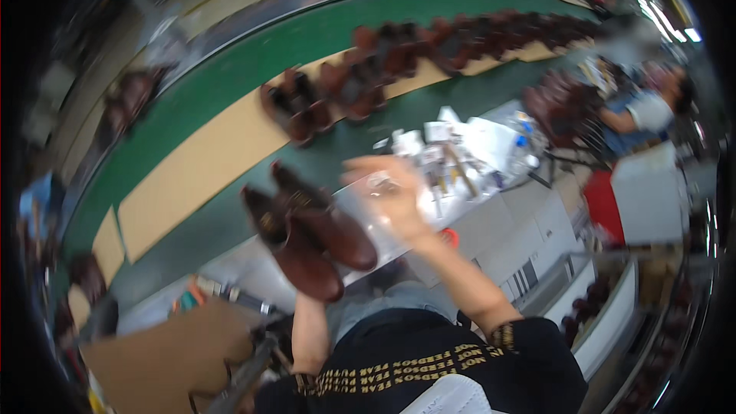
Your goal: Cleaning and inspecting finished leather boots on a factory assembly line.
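Note:
A pair of dark brown leather shoes [307,234] is held up in front of me, soles side by side and toes pointing down toward me. My left hand [305,299] grips them from below and is mostly hidden behind them; only the wrist shows. My right hand [392,193] is raised just right of the shoes, fingers curled on a clear plastic bag [359,211] that hangs against the nearer shoe. The picture is blurred by motion.
A curved green conveyor [230,61] with a tan strip carries pairs of brown shoes [299,107], with more [460,38] further along. White wrappers and small items [460,153] litter the grey bench. Another person [652,111] sits at the right. A red bin [604,207] and cardboard [161,353] are nearby.

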{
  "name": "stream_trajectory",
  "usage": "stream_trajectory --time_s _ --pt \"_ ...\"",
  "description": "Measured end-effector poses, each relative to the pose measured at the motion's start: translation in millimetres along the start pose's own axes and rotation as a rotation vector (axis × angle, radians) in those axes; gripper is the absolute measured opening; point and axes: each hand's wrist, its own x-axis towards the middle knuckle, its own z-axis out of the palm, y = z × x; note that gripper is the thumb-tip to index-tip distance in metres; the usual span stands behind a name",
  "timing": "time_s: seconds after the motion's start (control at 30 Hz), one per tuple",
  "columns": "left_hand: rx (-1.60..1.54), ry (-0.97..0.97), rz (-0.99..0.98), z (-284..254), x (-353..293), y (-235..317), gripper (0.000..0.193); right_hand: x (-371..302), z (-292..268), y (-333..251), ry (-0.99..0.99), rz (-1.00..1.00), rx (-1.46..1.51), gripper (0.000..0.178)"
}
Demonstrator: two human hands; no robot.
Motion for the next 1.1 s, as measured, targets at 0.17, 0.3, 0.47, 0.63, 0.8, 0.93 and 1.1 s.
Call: stream_trajectory --time_s 0.17,0.3,0.47,0.63,0.8,0.93,1.1 --pt "0.007 0.269 0.209 6 12 7 0.041 -63 -128 183 -0.234 0.466 -0.565 0.066" --pt "0.023 0.349 0.308 6 20 6 0.042 -55 -84 231 -0.289 0.522 -0.226 0.043" --pt "0.054 0.353 0.382 6 33 6 0.042 -43 -58 225 -0.186 0.446 -0.148 0.024" --pt "0.057 0.356 0.471 1 34 8 0.044 -70 -34 114 -0.195 0.459 0.180 0.029" --pt "0.134 0.346 0.510 12 30 18 0.040 -68 -14 28 -0.384 0.221 -0.020 0.034" --pt "0.065 0.370 0.507 5 32 11 0.034 -67 1 22 -0.316 0.201 -0.088 0.029" --pt "-0.023 0.386 0.541 -25 28 -1 0.035 -71 -3 22 -0.111 0.282 -0.035 0.024"
